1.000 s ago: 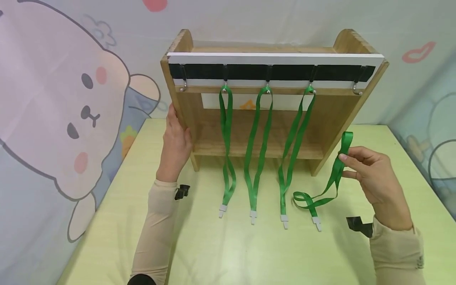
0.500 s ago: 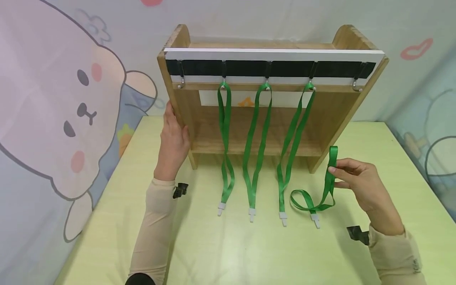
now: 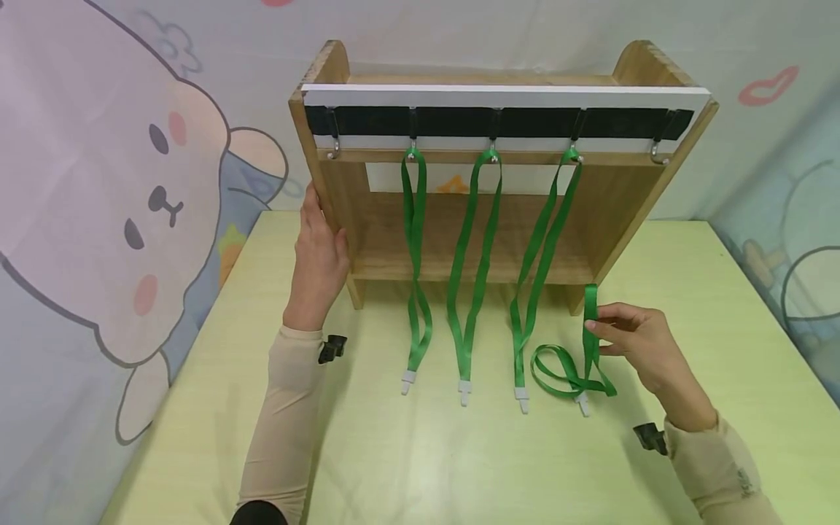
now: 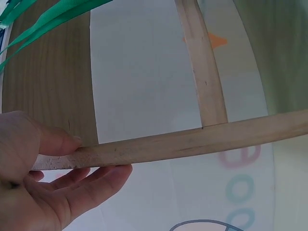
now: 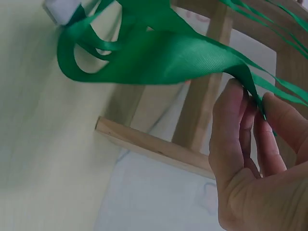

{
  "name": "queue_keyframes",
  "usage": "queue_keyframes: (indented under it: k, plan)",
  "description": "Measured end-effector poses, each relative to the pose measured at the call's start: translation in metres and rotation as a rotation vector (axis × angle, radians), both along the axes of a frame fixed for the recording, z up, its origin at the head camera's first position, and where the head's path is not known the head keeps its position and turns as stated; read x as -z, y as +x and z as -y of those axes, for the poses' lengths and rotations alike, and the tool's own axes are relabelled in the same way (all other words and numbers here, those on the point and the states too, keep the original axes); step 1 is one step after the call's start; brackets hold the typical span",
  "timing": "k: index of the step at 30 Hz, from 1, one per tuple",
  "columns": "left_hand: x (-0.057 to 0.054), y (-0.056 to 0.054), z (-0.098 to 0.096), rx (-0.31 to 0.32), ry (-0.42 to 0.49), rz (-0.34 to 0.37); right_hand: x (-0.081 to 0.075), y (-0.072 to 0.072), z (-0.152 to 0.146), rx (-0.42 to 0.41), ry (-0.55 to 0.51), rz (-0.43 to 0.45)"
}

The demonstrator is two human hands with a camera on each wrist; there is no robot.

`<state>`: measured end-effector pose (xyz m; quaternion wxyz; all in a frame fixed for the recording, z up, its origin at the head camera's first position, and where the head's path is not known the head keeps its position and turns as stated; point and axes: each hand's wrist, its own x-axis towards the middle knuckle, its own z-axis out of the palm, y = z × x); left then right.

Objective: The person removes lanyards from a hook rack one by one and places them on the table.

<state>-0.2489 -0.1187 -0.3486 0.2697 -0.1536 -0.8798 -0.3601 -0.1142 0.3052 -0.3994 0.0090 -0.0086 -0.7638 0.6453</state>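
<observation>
The left hand (image 3: 317, 262) is at 9 o'clock, pointing up to 12. It is clamped on the side board of the wooden shelf (image 3: 377, 226), with the thumb on one face and the fingers on the other. Its arm comes up from 7 o'clock in a tan sleeve (image 3: 284, 430).

The right hand (image 3: 646, 354) is between 3 and 4 o'clock, well apart from the left one. Its arm slants in from 4 o'clock, and the fingers point toward 10. The thumb and fingers pinch a green ribbon (image 3: 588, 348), close to its top loop, which sticks up past the fingertips. The ribbon is at 4 o'clock, in front of the shelf's right leg. Its low part curls on the table (image 3: 420, 452), and its white clip (image 3: 582, 405) lies at about 5 o'clock from the fingers.

At 12 o'clock, a black strip (image 3: 453, 122) with five hooks runs across the shelf. Three more green ribbons (image 3: 464, 357) hang down from the middle hooks.
</observation>
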Motion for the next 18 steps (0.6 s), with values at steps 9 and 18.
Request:
queue_keyframes:
  k: [9,18]
  plan:
    - [0.0,0.0,0.0,0.004,0.007,-0.009,0.011,-0.003,0.009,0.026,0.14,0.019]
    - [0.0,0.001,0.0,0.007,0.009,-0.009,0.026,-0.005,0.016,0.014,0.305,0.077]
